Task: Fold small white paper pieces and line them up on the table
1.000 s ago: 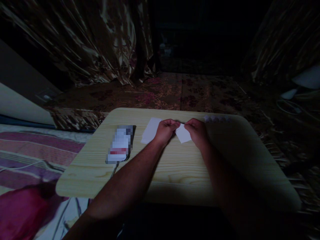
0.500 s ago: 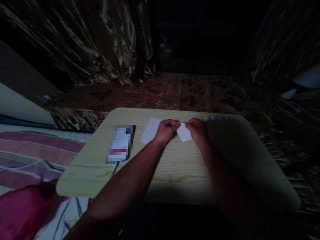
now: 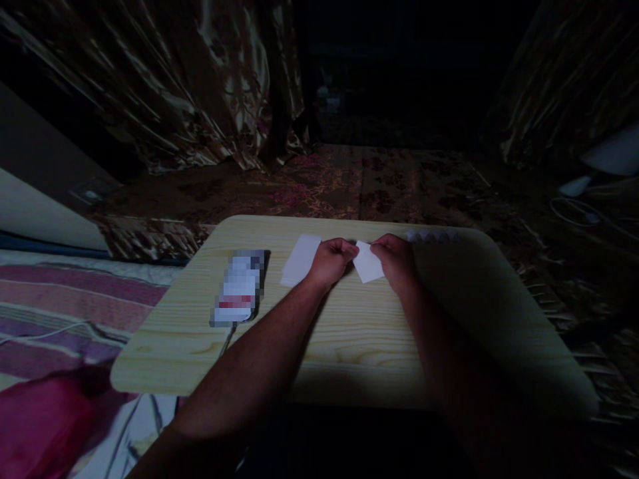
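Note:
A small white sheet of paper (image 3: 369, 264) is held between my two hands above the far half of the wooden table (image 3: 359, 339). My left hand (image 3: 333, 258) pinches its left corner between thumb and fingers. At the upper right edge, my right hand (image 3: 394, 256) is closed on the same paper. Beside my left hand lies a stack of white paper (image 3: 301, 258), partly hidden by that hand. Behind my right hand, a row of several small folded paper pieces (image 3: 433, 236) stands near the table's far edge.
A blurred-out phone (image 3: 239, 287) with a cable (image 3: 227, 340) lies on the table's left side. Striped bedding (image 3: 64, 313) and a pink cloth (image 3: 44, 422) are at the left. A curtain (image 3: 239, 86) hangs behind; a pale lamp-like object (image 3: 612, 156) stands at the far right.
The paper's top edge now shows a little higher between my fingers, and its outline is slightly different. Both hands stay in nearly the same place.

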Action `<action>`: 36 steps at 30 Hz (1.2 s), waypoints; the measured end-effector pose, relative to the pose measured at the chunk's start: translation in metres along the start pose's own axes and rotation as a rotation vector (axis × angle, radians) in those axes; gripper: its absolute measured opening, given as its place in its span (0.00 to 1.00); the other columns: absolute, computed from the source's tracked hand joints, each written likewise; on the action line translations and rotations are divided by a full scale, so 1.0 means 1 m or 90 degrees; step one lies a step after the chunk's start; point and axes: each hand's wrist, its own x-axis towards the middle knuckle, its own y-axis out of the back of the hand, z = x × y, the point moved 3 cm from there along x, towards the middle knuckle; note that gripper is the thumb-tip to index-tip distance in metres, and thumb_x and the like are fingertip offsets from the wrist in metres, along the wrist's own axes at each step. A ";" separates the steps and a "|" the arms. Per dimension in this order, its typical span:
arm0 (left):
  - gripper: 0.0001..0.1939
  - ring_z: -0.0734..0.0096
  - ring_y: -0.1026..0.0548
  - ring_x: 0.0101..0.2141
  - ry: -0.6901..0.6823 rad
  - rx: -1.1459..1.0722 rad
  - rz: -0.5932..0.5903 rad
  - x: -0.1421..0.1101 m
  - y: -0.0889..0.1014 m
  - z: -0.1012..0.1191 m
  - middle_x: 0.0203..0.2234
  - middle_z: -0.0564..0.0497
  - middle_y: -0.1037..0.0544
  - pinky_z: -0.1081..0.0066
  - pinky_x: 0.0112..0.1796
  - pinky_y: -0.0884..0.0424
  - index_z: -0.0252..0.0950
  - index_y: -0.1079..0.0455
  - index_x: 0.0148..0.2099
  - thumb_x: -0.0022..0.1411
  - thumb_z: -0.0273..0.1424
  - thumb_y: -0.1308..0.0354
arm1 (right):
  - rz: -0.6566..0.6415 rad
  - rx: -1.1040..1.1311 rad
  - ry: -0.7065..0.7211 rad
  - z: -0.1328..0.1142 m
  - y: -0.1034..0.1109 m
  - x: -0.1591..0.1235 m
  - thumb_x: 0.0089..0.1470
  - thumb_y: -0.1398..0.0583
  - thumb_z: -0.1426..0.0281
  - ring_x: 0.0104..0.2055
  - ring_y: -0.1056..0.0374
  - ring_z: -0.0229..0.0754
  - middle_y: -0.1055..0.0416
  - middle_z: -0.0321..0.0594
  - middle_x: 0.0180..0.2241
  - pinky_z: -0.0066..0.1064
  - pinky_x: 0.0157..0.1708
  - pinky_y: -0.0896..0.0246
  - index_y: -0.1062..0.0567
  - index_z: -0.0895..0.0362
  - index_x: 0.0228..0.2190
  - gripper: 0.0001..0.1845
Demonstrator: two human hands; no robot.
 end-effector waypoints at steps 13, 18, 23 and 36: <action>0.16 0.72 0.33 0.24 -0.091 0.245 0.009 -0.007 0.002 0.006 0.22 0.51 0.25 0.72 0.28 0.41 0.35 0.28 0.29 0.56 0.43 0.40 | 0.032 0.001 -0.004 0.009 0.001 0.004 0.42 0.40 0.64 0.22 0.37 0.38 0.33 0.32 0.19 0.28 0.20 0.46 0.28 0.56 0.24 0.07; 0.22 0.71 0.38 0.21 -0.138 0.407 0.093 -0.011 0.007 0.023 0.16 0.51 0.34 0.69 0.28 0.45 0.37 0.33 0.22 0.59 0.47 0.45 | 0.045 -0.001 -0.022 0.010 0.001 0.005 0.42 0.40 0.64 0.23 0.38 0.38 0.33 0.32 0.19 0.28 0.20 0.47 0.28 0.56 0.24 0.08; 0.19 0.55 0.30 0.40 -0.182 0.603 0.207 -0.015 0.020 0.053 0.33 0.40 0.25 0.62 0.42 0.38 0.36 0.29 0.37 0.59 0.48 0.44 | 0.047 -0.003 -0.016 0.008 0.000 0.003 0.43 0.40 0.64 0.22 0.40 0.37 0.35 0.31 0.19 0.28 0.21 0.47 0.28 0.57 0.24 0.09; 0.36 0.40 0.43 0.60 0.022 0.793 0.264 -0.014 0.109 0.076 0.61 0.37 0.37 0.38 0.56 0.47 0.41 0.38 0.60 0.57 0.57 0.49 | 0.053 -0.044 -0.023 0.004 0.001 -0.002 0.42 0.40 0.63 0.22 0.40 0.38 0.35 0.32 0.18 0.29 0.21 0.48 0.27 0.57 0.24 0.09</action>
